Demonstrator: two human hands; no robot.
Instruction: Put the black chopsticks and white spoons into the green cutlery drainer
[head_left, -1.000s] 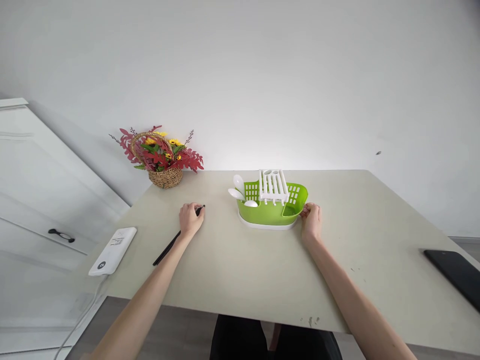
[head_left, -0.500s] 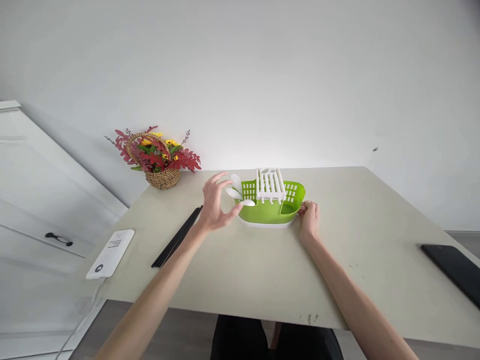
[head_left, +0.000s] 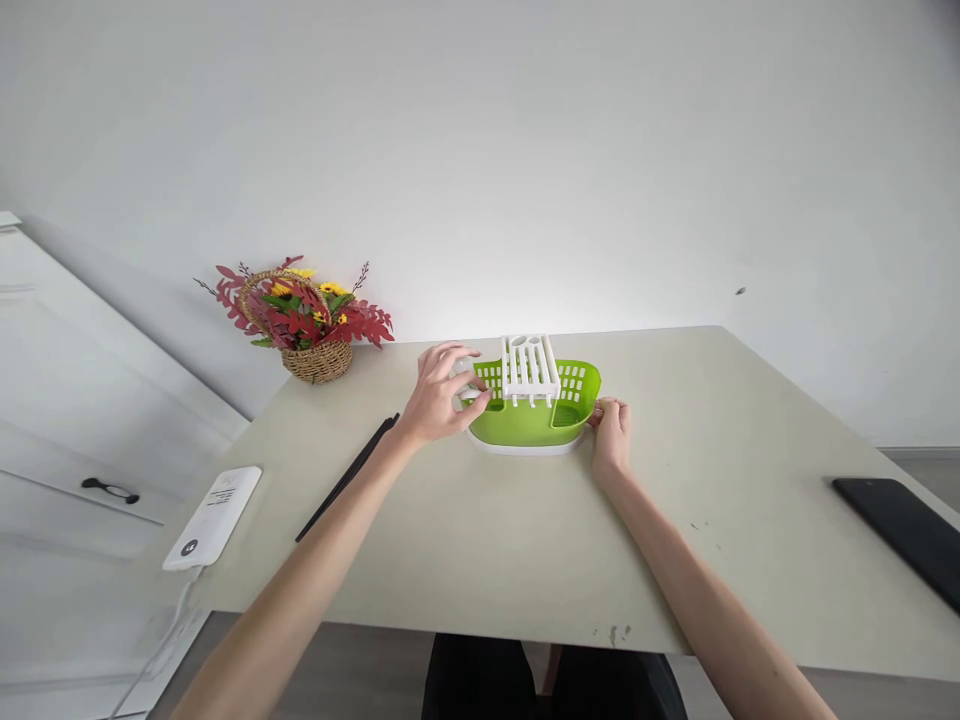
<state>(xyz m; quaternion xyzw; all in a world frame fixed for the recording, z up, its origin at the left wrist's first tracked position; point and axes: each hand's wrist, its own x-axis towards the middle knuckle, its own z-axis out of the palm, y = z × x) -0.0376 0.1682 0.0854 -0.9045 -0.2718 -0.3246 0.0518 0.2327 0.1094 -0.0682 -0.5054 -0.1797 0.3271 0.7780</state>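
A green plastic cutlery holder with a white slotted insert stands on a white base on the beige table. My left hand is at its left end, fingers closed around the white spoons that stick out there. My right hand rests on the table with its fingers pinching the holder's right end. Black chopsticks lie on the table to the left of my left forearm.
A wicker basket of red and yellow flowers stands at the back left by the wall. A white power bank with a cable lies near the left edge. A black phone lies at the right edge.
My left hand let go of the black chopsticks, lifted, moved right to the holder and closed on the white spoons. My right hand stayed on the holder's right end.
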